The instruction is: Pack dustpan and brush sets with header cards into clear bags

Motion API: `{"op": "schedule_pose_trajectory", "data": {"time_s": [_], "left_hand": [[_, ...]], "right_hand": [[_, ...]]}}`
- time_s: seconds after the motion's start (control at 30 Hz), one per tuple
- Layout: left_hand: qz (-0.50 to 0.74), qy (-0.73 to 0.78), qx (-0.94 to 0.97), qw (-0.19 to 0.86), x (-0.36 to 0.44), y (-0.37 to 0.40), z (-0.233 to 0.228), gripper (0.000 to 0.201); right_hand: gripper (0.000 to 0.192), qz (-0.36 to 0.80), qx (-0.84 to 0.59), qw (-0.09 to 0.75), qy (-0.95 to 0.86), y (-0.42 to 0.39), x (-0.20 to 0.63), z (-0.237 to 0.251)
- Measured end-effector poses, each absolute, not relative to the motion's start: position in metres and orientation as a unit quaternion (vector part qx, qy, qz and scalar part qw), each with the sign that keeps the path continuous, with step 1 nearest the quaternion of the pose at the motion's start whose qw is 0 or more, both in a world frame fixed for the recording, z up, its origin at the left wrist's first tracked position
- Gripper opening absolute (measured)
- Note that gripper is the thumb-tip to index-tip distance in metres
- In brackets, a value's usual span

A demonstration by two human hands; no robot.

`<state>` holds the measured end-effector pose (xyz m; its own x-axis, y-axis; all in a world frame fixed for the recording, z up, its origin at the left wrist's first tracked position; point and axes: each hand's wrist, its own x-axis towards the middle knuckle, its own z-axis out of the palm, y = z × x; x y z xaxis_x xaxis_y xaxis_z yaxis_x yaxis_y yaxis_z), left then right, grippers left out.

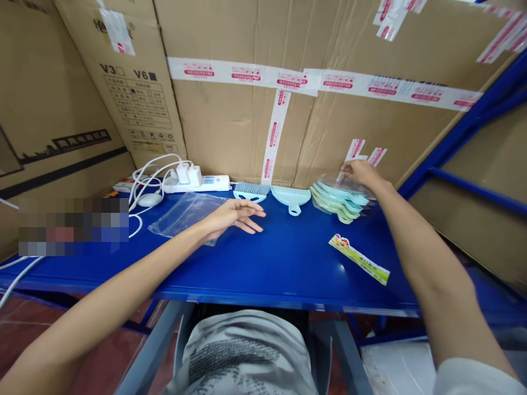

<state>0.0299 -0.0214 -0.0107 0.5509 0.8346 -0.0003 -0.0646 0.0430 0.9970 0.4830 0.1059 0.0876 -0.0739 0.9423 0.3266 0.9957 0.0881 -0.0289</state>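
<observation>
My left hand (239,215) hovers over the table with its fingers stretched out and nothing in it, partly above a flat clear plastic bag (181,215). At the back right, my right hand (361,173) is closed, its fingertips pinching the clear plastic bag (329,180) around a stack of dustpans (340,200). These are pale blue and green, layered on each other. A light blue dustpan (290,195) lies against the cardboard at the back, beside a small light blue brush (251,192) with grey-blue bristles. Nearer the front right lies a green and white printed card strip (359,259).
A white power strip (197,184) with plugs and tangled white cables (142,181) occupies the back left of the blue table (263,269). Taped cardboard (230,126) walls the back. A blue metal frame (473,129) slants along the right. A blurred patch hides the far left.
</observation>
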Motion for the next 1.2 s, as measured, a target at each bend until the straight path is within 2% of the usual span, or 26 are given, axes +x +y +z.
{"op": "schedule_pose_trajectory", "data": {"time_s": [0.07, 0.13, 0.23, 0.3, 0.37, 0.57, 0.73, 0.77, 0.83, 0.97, 1.07, 1.2], "left_hand": [[0.361, 0.329, 0.609, 0.625, 0.03, -0.019, -0.012, 0.022], [0.385, 0.355, 0.644, 0.558, 0.028, -0.013, -0.015, 0.018], [0.407, 0.426, 0.742, 0.319, 0.021, -0.002, -0.019, 0.014], [0.373, 0.457, 0.793, 0.152, 0.015, 0.003, -0.021, 0.017], [0.317, 0.464, 0.824, 0.074, 0.011, 0.007, -0.023, 0.017], [0.238, 0.446, 0.861, 0.061, 0.011, 0.014, -0.038, 0.008], [0.226, 0.468, 0.853, 0.04, 0.01, 0.021, -0.046, 0.012], [0.223, 0.474, 0.851, 0.035, 0.01, 0.021, -0.047, 0.013], [0.213, 0.486, 0.847, 0.03, 0.01, 0.022, -0.047, 0.013], [0.189, 0.488, 0.852, 0.021, 0.012, 0.019, -0.045, 0.009], [0.225, 0.472, 0.853, 0.009, 0.013, 0.017, -0.042, 0.01], [0.361, 0.453, 0.815, 0.002, 0.014, 0.014, -0.035, 0.009]], "right_hand": [[0.028, -0.136, -0.674, 0.122, -0.715, 0.078, 0.477, 0.101], [0.034, -0.123, -0.67, 0.082, -0.728, 0.047, 0.474, 0.11], [0.037, -0.035, -0.641, 0.014, -0.767, 0.009, 0.471, 0.105], [0.034, -0.053, -0.634, 0.017, -0.771, -0.002, 0.469, 0.094], [0.031, -0.099, -0.64, 0.029, -0.761, -0.003, 0.466, 0.081], [0.029, -0.146, -0.666, 0.021, -0.731, -0.009, 0.455, 0.07], [0.035, -0.296, -0.582, 0.155, -0.741, -0.031, 0.398, 0.045], [0.036, -0.276, -0.546, 0.162, -0.774, -0.033, 0.383, 0.036], [0.035, -0.225, -0.489, 0.124, -0.834, -0.032, 0.357, 0.016], [0.026, -0.171, -0.441, 0.07, -0.878, -0.028, 0.336, -0.008], [0.019, -0.113, -0.395, 0.1, -0.906, -0.03, 0.339, -0.008], [0.022, -0.031, -0.32, 0.142, -0.936, -0.046, 0.337, -0.002]]}}
